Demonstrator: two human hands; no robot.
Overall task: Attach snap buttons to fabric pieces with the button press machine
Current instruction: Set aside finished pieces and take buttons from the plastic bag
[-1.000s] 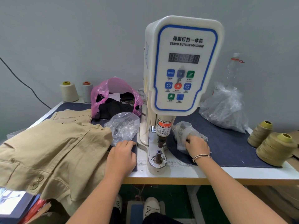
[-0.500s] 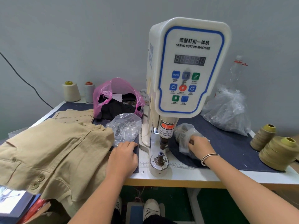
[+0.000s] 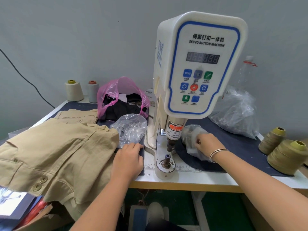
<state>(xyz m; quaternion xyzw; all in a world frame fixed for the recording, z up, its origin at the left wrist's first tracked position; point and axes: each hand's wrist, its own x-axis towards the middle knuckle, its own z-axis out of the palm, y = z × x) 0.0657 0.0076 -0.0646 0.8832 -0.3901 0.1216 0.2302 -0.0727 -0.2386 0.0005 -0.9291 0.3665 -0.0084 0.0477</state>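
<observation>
Right hand (image 3: pixel 205 145) digs into small clear plastic bag (image 3: pixel 191 139) right of white servo button machine (image 3: pixel 200 64), fingers curled on it, prob. fetching a snap. Left hand (image 3: pixel 128 160), fingers relaxed, rests flat by tan cotton garment (image 3: pixel 55 152) left of machine, keeping it ready.

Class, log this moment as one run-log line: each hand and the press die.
left hand: rests by khaki fabric | right hand: pinches clear bag | die: bare
</observation>
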